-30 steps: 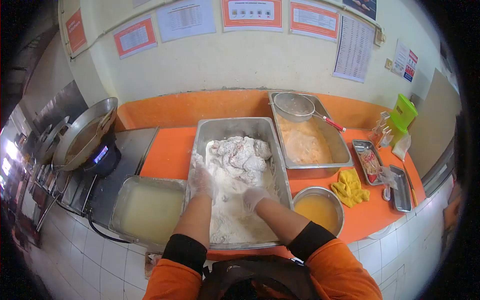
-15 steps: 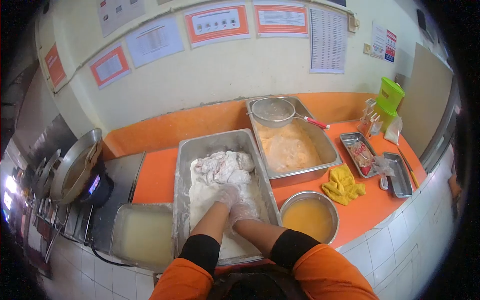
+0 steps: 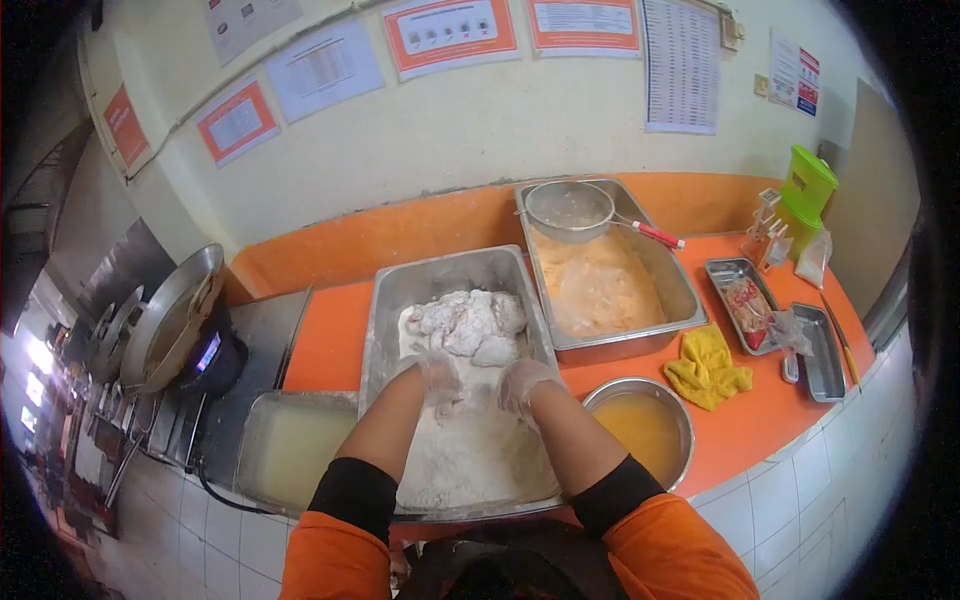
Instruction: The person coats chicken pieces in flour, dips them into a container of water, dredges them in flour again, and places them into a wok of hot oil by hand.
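White powder (image 3: pixel 465 455) lies in the tray (image 3: pixel 450 272) around the gloved left hand (image 3: pixel 437 377) and right hand (image 3: pixel 522 387), apart, near coated pieces (image 3: pixel 465 322); I cannot tell their fingers' state.

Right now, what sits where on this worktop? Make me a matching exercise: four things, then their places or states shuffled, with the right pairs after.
1. Sieve
2. Yellow cloth
3. Round metal bowl
4. White-coated pieces

A. Heaped toward the far end of the tray of white powder
B. Holding orange-yellow liquid
C. Crumpled on the orange tabletop
D. Resting over the far end of the tray of pale orange powder

Right pairs: 1-D, 2-C, 3-B, 4-A
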{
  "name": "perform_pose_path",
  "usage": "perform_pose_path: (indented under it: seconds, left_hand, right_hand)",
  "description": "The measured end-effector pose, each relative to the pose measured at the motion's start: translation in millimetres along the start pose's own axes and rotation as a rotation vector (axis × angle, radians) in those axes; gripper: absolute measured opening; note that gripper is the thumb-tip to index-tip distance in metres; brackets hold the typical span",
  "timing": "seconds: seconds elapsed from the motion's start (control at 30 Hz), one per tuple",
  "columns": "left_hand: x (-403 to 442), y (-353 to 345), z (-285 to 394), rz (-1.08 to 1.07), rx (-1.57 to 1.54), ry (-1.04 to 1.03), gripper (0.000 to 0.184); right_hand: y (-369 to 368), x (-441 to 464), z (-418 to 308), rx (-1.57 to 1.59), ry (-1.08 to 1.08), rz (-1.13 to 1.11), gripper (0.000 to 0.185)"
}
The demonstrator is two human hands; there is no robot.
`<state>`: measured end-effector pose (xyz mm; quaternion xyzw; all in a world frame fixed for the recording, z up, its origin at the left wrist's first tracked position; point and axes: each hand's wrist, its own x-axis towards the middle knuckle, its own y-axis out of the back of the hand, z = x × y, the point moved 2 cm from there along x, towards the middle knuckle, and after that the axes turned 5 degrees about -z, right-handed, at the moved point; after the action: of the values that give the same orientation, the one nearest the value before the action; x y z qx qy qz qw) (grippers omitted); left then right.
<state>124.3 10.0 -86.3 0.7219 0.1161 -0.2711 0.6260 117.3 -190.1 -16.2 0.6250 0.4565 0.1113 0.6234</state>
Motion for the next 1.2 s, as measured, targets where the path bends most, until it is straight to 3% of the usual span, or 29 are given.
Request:
perform_pose_path:
  seconds: [0.03,0.23,0.37,0.57,0.67,0.77,0.93,1.07,1.17,1.2]
  left_hand:
    - [-8.7,-0.1,0.4,-0.034,-0.139,0.051,0.036]
    - [-33.2,-29.5,32.5,-0.205,0.173,0.023,0.035]
    - [-10.5,-65.7,26.5,0.253,-0.349,0.344,0.047]
    - [-24.4,-59.1,35.6,0.462,-0.586,0.410,0.047]
    - [-57.9,-13.1,48.8,0.317,-0.462,0.200,0.043]
    - [-50.9,-4.4,46.7,0.240,-0.520,0.267,0.036]
    - [8.7,-48.7,29.4,0.225,-0.110,0.309,0.036]
    - [-43.6,-18.8,35.4,0.133,0.228,0.053,0.031]
    - [-67.0,-27.2,15.6,0.401,-0.499,0.367,0.028]
    - [-72.7,-24.1,16.3,0.416,-0.493,0.357,0.028]
  right_hand:
    - [-2.7,4.7,2.1,-0.047,-0.005,-0.002,0.025]
    - [-23.1,28.6,8.0,0.053,-0.073,-0.074,0.025]
    - [-10.7,10.2,-3.7,0.005,0.058,-0.008,0.027]
    - [-4.6,4.9,-7.8,0.016,-0.025,-0.019,0.030]
    - [-26.1,26.9,5.5,0.054,-0.001,0.033,0.027]
    - [-36.1,43.3,8.8,0.092,-0.012,0.018,0.027]
    - [-34.1,39.4,0.9,-0.237,0.171,-0.013,0.027]
    - [-33.4,34.0,6.2,0.022,0.054,0.029,0.027]
    - [-19.7,22.4,-1.0,0.017,0.068,-0.015,0.027]
    - [-20.3,22.7,-1.3,0.014,0.074,-0.013,0.027]
